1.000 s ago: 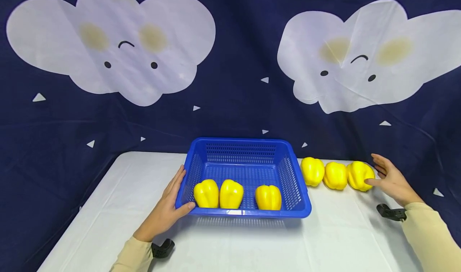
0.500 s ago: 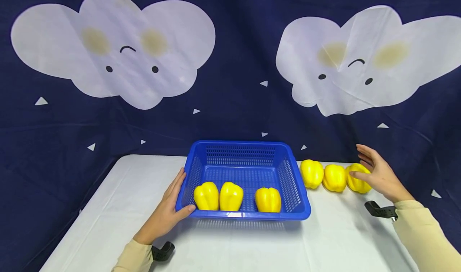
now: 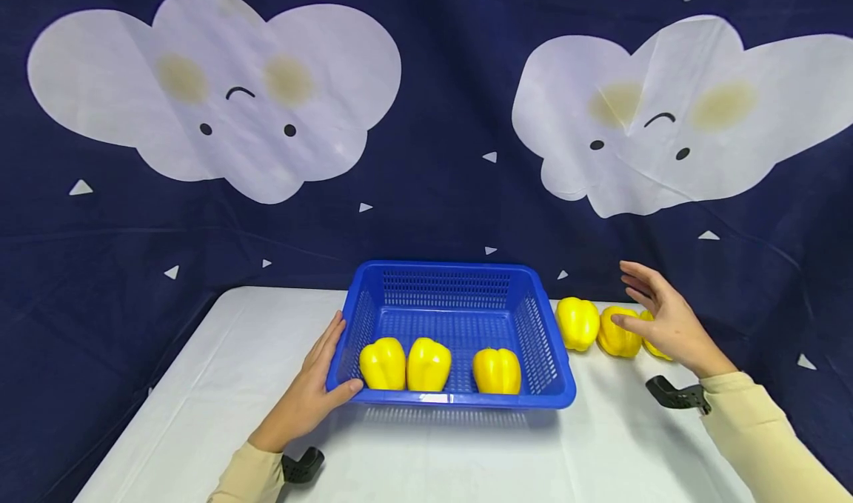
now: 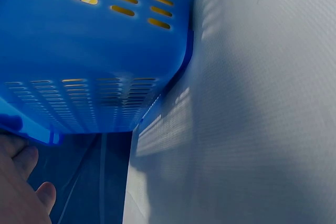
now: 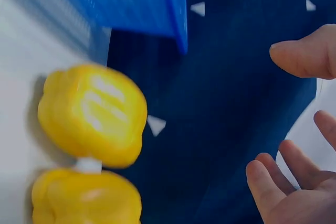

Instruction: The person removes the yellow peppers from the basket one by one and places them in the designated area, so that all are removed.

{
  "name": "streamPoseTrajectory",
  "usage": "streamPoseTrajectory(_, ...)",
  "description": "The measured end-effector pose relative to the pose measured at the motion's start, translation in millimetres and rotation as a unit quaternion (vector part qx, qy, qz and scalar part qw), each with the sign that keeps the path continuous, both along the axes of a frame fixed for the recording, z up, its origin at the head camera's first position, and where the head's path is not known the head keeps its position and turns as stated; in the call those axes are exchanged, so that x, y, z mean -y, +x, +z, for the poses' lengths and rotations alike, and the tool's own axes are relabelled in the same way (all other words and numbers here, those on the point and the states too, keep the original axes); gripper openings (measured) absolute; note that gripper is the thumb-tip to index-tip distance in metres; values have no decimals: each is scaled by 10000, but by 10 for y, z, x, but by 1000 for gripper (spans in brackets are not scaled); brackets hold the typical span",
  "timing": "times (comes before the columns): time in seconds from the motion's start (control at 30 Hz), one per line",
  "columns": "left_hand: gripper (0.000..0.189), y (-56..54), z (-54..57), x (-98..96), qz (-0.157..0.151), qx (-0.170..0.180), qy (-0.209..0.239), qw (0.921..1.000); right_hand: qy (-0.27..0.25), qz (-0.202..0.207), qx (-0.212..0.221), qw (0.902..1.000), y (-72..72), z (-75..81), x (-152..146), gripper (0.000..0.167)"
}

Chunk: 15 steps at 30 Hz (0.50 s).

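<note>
In the head view a blue basket [image 3: 453, 267] with slotted walls stands on the table. Inside, along its front, sit three yellow bell peppers: a left one [image 3: 383, 364], one beside it [image 3: 429, 364] and one apart to the right [image 3: 497, 371]. My left hand [image 3: 303, 395] rests against the basket's left front corner, fingers straight along the side, thumb on the front rim. Outside, right of the basket, three more stand in a row: a near one [image 3: 577, 324], a middle one [image 3: 620, 332] and a far-right one [image 3: 656, 340], mostly hidden. My right hand [image 3: 666, 327] hovers over these, fingers spread, holding nothing.
A white-covered table [image 3: 453, 458] bears everything. Behind its back edge hangs a dark blue curtain [image 3: 453, 192] with printed clouds. The basket's right wall [image 5: 131, 3] also shows in the right wrist view.
My right hand has moved left along the row of bell peppers, from beside the far-right one to over the middle one. My left hand stays at the basket; the peppers keep their places.
</note>
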<state>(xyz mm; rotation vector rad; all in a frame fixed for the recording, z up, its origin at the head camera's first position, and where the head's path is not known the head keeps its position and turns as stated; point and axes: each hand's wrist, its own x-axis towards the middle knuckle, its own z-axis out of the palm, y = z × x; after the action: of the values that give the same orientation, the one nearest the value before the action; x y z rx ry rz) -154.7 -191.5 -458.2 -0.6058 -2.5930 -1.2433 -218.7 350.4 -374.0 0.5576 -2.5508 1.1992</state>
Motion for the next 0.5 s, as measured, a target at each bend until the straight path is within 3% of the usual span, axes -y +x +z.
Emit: streamPoseTrajectory(0.5,91,-6,-13,0,1,-41,1,10000,-111,566,75,9983,97,156,542,83)
